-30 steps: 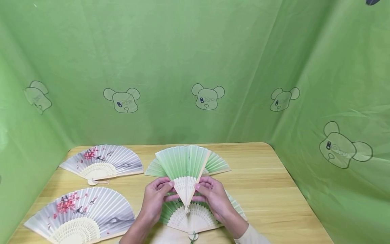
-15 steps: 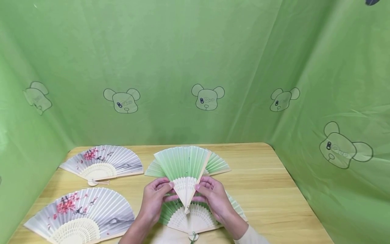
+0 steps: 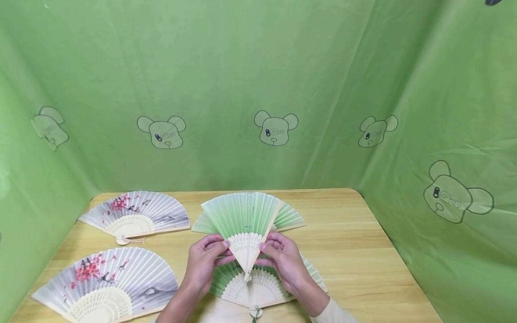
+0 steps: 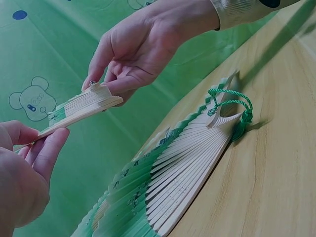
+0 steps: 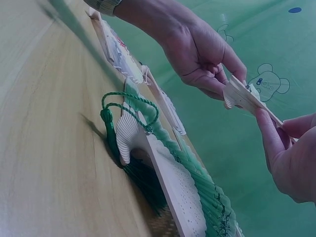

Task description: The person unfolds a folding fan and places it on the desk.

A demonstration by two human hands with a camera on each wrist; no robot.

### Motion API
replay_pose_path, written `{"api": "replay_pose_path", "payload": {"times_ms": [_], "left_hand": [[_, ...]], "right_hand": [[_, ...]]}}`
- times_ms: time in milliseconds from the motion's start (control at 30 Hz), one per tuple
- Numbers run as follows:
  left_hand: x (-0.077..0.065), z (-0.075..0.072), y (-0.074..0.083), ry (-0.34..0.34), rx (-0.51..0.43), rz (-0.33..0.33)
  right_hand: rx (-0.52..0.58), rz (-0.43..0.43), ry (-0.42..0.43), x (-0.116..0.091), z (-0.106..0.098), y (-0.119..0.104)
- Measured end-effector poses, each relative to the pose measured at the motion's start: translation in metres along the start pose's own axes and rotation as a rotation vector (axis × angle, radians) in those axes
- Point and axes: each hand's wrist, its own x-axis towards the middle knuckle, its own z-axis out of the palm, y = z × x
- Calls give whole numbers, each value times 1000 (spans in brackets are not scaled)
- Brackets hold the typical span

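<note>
Between both hands, raised above the table, is a partly spread green folding fan (image 3: 244, 215) with pale ribs. My left hand (image 3: 203, 260) pinches its left outer rib between thumb and fingers. On the other side, the right outer rib is pinched by my right hand (image 3: 284, 260). Below them lies an open green fan (image 3: 266, 287) with a green tassel (image 5: 140, 182), partly hidden by the hands and the held fan. Another green fan (image 3: 288, 215) lies farther back, mostly covered from the head view by the held one.
Two open grey-white fans with red blossoms lie at the left: a far fan (image 3: 141, 215) and a near fan (image 3: 109, 282). All lie on a wooden table (image 3: 363, 255). A green cloth wall (image 3: 218, 89) with bear-head prints surrounds the table's back and sides.
The held fan is spread slightly wider, its left edge shifting left and its right edge a little right. Both hands keep their grip. The other fans stay where they were.
</note>
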Motion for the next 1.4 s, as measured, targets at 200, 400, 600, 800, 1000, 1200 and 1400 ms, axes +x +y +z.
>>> {"api": "replay_pose_path", "payload": {"times_ms": [200,400,600,800,1000,1200,1400], "left_hand": [[0,0,-1,6,-2,-3],[0,-1,-2,6,-10,2],[1,-2,-1,3,-6,2],[1,0,0,5,-7,-3],[1,0,0,10,-7,-2],[1,0,-1,19,-8,1],[1,-1,-1,14,-23,10]], "right_hand": [[-4,6,16,0,-1,2],[-3,3,30,0,-1,3],[8,-3,44,0,-2,4],[23,-10,78,1,-2,4],[36,-10,92,1,-1,3],[41,-13,96,1,-1,3],[35,-24,101,1,-1,2]]}}
